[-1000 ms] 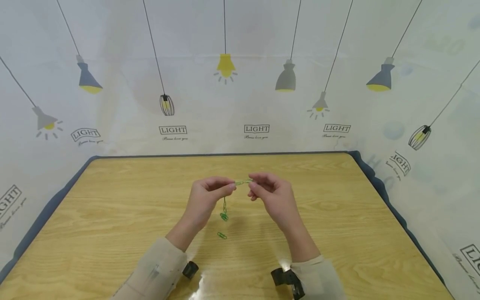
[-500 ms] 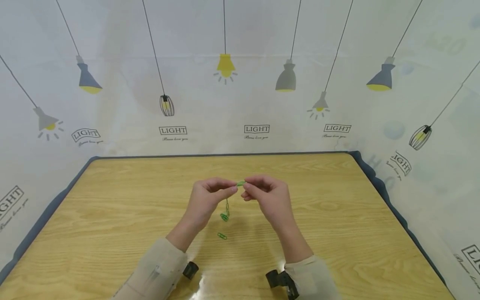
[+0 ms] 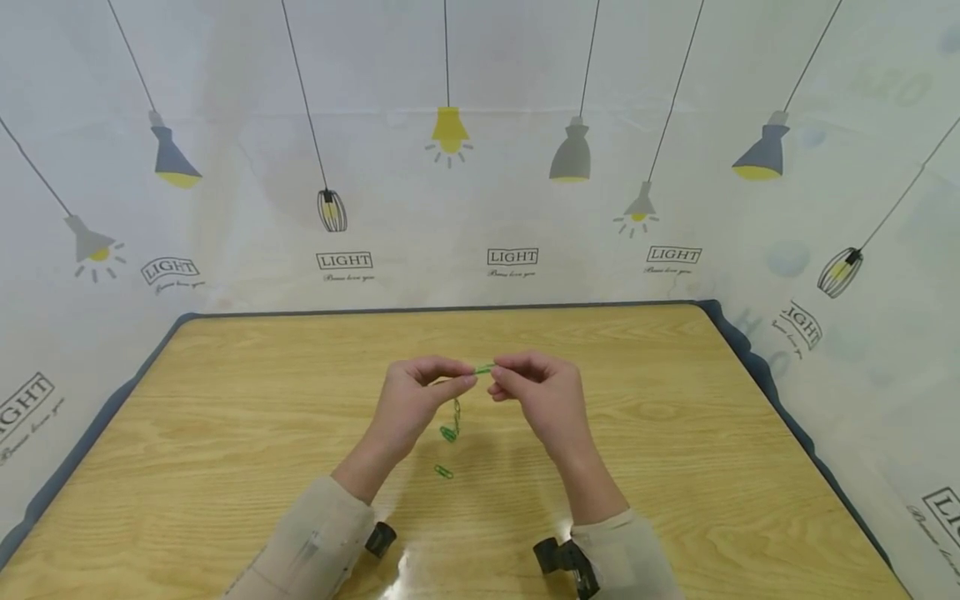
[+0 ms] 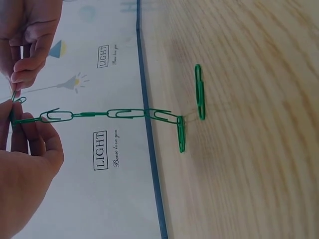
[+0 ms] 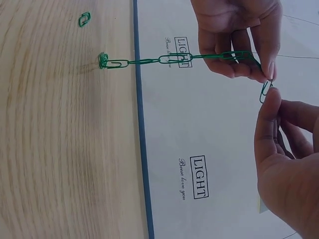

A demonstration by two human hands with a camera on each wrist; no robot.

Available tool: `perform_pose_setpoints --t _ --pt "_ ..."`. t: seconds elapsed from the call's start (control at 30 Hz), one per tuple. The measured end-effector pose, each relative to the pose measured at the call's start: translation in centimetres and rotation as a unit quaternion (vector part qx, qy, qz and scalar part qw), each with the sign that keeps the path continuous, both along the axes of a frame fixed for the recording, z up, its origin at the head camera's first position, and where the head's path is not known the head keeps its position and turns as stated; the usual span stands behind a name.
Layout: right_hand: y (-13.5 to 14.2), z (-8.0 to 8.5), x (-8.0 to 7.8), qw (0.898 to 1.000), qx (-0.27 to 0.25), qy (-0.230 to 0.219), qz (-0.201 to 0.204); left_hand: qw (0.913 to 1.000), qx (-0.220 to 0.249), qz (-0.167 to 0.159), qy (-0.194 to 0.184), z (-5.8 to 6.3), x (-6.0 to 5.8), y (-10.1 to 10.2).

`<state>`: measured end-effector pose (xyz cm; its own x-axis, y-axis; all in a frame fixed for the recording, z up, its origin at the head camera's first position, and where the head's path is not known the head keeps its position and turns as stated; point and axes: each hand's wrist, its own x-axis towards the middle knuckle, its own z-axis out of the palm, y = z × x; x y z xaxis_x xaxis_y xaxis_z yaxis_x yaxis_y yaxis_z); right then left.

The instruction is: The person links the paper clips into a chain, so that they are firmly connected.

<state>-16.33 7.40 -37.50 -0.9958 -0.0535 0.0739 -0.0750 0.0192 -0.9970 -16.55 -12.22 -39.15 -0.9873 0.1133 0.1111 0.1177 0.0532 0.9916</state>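
Note:
My left hand (image 3: 416,400) pinches the upper end of a chain of green paper clips (image 4: 127,113) between thumb and fingertips. The chain hangs from it down to the table, where its lower end lies in a small bunch (image 3: 447,434). My right hand (image 3: 547,400) pinches a green paper clip (image 5: 266,91) by its far end, and this clip meets the top of the chain at the left fingertips. Both hands are held above the table with their fingertips almost together. Whether the two clips are hooked is hidden by the fingertips.
One loose green paper clip (image 3: 444,472) lies on the wood-grain table (image 3: 262,417), just nearer than the bunch. Behind the table hangs a white cloth (image 3: 420,208) printed with lamps. A black wrist camera (image 3: 381,540) sits at the left sleeve.
My right hand has come left toward the left hand, closing the gap between the fingertips. The hanging part of the chain has swung slightly right. The loose clip stays put.

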Motion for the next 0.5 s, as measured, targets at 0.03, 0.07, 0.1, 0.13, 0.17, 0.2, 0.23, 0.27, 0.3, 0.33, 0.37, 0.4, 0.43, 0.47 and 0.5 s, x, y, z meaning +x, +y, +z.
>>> perform_pose_setpoints --t 0.03,0.07,0.1,0.13,0.17,0.2,0.23,0.27,0.3,0.33,0.37,0.4,0.43,0.47,0.5 --pt "0.02 0.0 -0.01 1.0 0.001 0.0 0.0 1.0 -0.001 -0.001 0.0 0.03 0.02 0.03" --pt "0.04 -0.04 -0.03 1.0 0.001 -0.002 0.0 1.0 -0.002 -0.002 0.001 -0.02 0.01 0.04" --pt "0.07 -0.08 -0.05 1.0 0.002 -0.003 0.0 1.0 -0.003 -0.003 0.002 -0.04 0.02 0.05" --pt "0.08 -0.1 -0.05 1.0 0.002 -0.004 0.0 1.0 -0.003 -0.004 0.002 -0.03 0.04 0.07" --pt "0.1 -0.12 -0.06 1.0 0.002 -0.005 0.0 1.0 -0.003 -0.006 0.003 -0.03 0.07 0.08" --pt "0.13 -0.15 -0.06 1.0 0.003 -0.006 -0.002 1.0 -0.003 -0.007 0.002 -0.01 0.1 0.1" --pt "0.14 -0.15 -0.06 1.0 0.005 -0.007 -0.002 1.0 -0.003 -0.007 0.003 -0.05 0.09 0.12" --pt "0.15 -0.14 -0.05 1.0 0.006 -0.006 -0.003 1.0 -0.002 -0.007 0.004 -0.07 0.09 0.14" --pt "0.14 -0.15 -0.04 1.0 0.008 -0.005 -0.003 1.0 -0.001 -0.007 0.004 -0.05 0.11 0.17" --pt "0.13 -0.14 0.0 1.0 0.009 -0.003 -0.004 1.0 -0.001 -0.008 0.005 -0.06 0.11 0.19" --pt "0.12 -0.15 0.04 1.0 0.012 0.001 -0.005 0.9999 -0.001 -0.01 0.006 -0.06 0.11 0.21" --pt "0.09 -0.18 0.09 1.0 0.016 0.009 -0.008 0.9999 -0.001 -0.011 0.007 -0.05 0.12 0.23" --pt "0.07 -0.23 0.14 0.999 0.024 0.023 -0.01 0.9999 -0.002 -0.012 0.007 -0.04 0.13 0.26" --pt "0.04 -0.3 0.2 0.998 0.035 0.043 -0.014 0.9999 -0.002 -0.014 0.006 -0.05 0.1 0.27" --pt "0.01 -0.39 0.24 0.996 0.052 0.069 -0.018 0.9999 -0.001 -0.015 0.003 -0.06 0.07 0.27"
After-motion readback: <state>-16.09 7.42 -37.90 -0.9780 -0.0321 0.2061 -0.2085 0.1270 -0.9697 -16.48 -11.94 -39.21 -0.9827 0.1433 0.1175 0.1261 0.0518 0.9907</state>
